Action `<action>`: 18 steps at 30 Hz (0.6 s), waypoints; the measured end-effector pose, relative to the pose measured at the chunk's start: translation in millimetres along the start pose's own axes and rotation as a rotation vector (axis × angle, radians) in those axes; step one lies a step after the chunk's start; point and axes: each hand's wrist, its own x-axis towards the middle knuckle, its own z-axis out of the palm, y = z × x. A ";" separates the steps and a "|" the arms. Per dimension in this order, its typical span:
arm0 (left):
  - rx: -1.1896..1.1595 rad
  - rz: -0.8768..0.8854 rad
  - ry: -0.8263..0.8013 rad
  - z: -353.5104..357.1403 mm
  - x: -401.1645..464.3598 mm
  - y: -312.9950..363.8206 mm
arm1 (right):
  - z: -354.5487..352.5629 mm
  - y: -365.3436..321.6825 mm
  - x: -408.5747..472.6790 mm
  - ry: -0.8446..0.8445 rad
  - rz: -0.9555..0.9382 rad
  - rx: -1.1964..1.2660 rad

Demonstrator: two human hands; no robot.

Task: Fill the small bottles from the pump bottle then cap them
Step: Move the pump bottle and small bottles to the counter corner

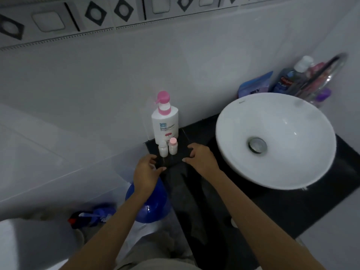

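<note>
A view from above of a bathroom corner with white tiled walls. A black tabletop (292, 215) runs along the wall and carries a round white basin (276, 141) on its right side, with a metal drain (257, 145) at the bottom of the bowl.

At the tabletop's far left corner, against the wall, stands an upright white pump bottle (165, 124) with a pink pump head. Directly in front of it, side by side and very close together, stand two small white bottles. The left small bottle (163, 149) appears to have a white top; the right small bottle (172, 146) wears a pink cap (173, 141).

Two bare forearms reach in from the bottom of the view. The left hand (147, 172) hovers at the tabletop's left edge, just in front of the small bottles, its grip loosely spread with fingers gently curved and holding nothing. The right hand (200, 157) is just to the right of the small bottles, fingers relaxed and slightly bent, also holding nothing. Neither hand touches a bottle.

Behind the basin, at the right, a wire rack (329, 75) holds toiletries, including a blue mouthwash bottle (288, 80), beside a blue pouch (255, 84). Below the tabletop, on the floor, sit a blue round container (153, 205) and a blue brush (95, 214).
</note>
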 end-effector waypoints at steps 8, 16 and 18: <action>0.090 0.351 -0.165 14.6 -48.0 11.1 | -33.4 29.0 -97.9 0.234 -0.011 0.100; 0.264 0.758 -0.412 43.5 -93.9 2.2 | -38.2 83.1 -186.1 0.498 0.102 -0.003; 0.359 0.828 -0.448 45.1 -95.1 -3.3 | -30.0 97.8 -198.7 0.479 0.138 -0.126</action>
